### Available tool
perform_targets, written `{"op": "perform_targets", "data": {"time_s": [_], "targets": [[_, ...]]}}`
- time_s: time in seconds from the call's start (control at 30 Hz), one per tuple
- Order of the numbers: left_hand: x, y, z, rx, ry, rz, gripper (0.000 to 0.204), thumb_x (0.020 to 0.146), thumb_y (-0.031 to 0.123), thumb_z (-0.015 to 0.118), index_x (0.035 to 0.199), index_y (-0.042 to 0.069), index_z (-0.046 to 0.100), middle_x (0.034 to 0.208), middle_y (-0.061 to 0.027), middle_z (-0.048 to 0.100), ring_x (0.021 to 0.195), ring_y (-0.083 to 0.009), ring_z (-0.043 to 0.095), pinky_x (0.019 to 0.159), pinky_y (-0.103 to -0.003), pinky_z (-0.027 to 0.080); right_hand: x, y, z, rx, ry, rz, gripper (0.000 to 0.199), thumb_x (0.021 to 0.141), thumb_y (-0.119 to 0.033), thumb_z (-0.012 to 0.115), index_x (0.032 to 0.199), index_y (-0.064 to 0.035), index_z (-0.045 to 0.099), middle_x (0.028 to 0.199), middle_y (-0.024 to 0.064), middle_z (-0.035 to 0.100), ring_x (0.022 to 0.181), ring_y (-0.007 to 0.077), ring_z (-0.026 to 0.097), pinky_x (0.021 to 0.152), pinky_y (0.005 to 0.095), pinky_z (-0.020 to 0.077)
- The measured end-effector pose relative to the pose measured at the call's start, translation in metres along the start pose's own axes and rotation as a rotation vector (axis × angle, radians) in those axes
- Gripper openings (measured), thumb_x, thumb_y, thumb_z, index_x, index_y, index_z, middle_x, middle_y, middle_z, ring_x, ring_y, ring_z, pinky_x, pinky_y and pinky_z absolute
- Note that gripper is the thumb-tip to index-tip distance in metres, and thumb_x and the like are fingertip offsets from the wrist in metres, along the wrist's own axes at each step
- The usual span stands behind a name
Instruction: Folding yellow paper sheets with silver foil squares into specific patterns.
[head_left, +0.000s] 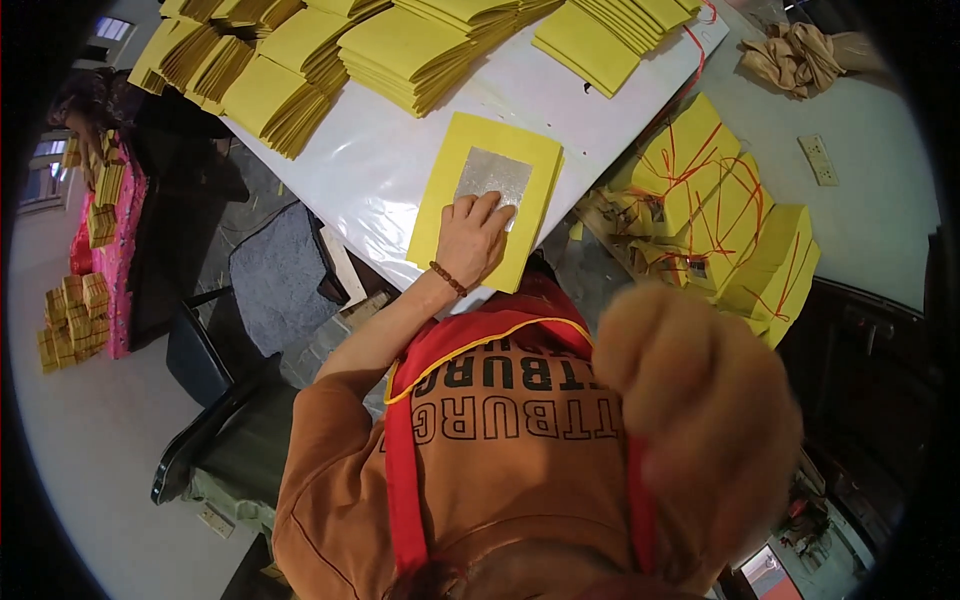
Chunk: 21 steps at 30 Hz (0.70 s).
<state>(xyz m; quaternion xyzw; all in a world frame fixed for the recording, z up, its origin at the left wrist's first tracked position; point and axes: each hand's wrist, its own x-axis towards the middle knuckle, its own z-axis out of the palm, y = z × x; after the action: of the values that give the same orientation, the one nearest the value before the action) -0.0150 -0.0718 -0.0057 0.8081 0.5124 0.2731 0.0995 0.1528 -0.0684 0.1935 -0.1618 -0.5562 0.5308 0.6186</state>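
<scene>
On the near edge of the white-covered table lies a stack of yellow paper sheets (437,190) with a silver-grey rectangle (490,170) on its top sheet. My left hand (475,240), a brown bead bracelet at its wrist, rests on that sheet. Its bent fingers are apart, their tips on the lower part of the rectangle. Raised close to the camera, my right hand (700,380) is blurred, its fingers curled into a fist. Whatever it may hold is hidden.
Piles of folded yellow paper (410,45) cover the far side of the table (370,180). At right, more yellow sheets (690,160) lie under tangled red strings (715,190). A black chair (200,350) stands at left. Farther left, another person's hand (85,135) touches yellow bundles (105,185).
</scene>
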Motion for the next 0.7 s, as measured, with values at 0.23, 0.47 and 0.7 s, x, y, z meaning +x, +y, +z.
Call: {"op": "perform_targets", "data": {"time_s": [0.23, 0.47, 0.7], "targets": [[0.012, -0.001, 0.000, -0.277, 0.053, -0.085, 0.023, 0.073, 0.002, 0.056, 0.097, 0.003, 0.060, 0.091, -0.0144, 0.056, 0.082, -0.0331, 0.051, 0.074, -0.040, 0.042, -0.066, 0.093, -0.032, -0.041, 0.498, 0.649, 0.047, 0.092, -0.024, 0.046, 0.130, 0.0019, 0.035, 0.118, 0.0109, 0.047, 0.103, 0.0189, 0.046, 0.084, 0.0302, 0.0379], [0.013, -0.008, 0.005, -0.411, 0.001, -0.235, 0.020, 0.075, 0.004, 0.056, 0.095, 0.002, 0.061, 0.089, -0.0165, 0.057, 0.084, -0.0340, 0.054, 0.076, -0.039, 0.044, -0.118, 0.136, -0.032, -0.123, 0.536, 0.844, 0.049, 0.089, -0.013, 0.048, 0.133, -0.0010, 0.033, 0.124, 0.0083, 0.046, 0.111, 0.0160, 0.043, 0.095, 0.0292, 0.0325], [0.011, -0.007, 0.006, -0.363, 0.011, -0.190, 0.020, 0.076, 0.006, 0.056, 0.094, 0.002, 0.062, 0.089, -0.0166, 0.057, 0.085, -0.0338, 0.053, 0.077, -0.039, 0.043, -0.124, 0.142, -0.033, -0.162, 0.449, 0.802, 0.052, 0.085, -0.009, 0.052, 0.133, 0.0009, 0.032, 0.126, 0.0106, 0.045, 0.115, 0.0184, 0.042, 0.096, 0.0284, 0.0316]]}}
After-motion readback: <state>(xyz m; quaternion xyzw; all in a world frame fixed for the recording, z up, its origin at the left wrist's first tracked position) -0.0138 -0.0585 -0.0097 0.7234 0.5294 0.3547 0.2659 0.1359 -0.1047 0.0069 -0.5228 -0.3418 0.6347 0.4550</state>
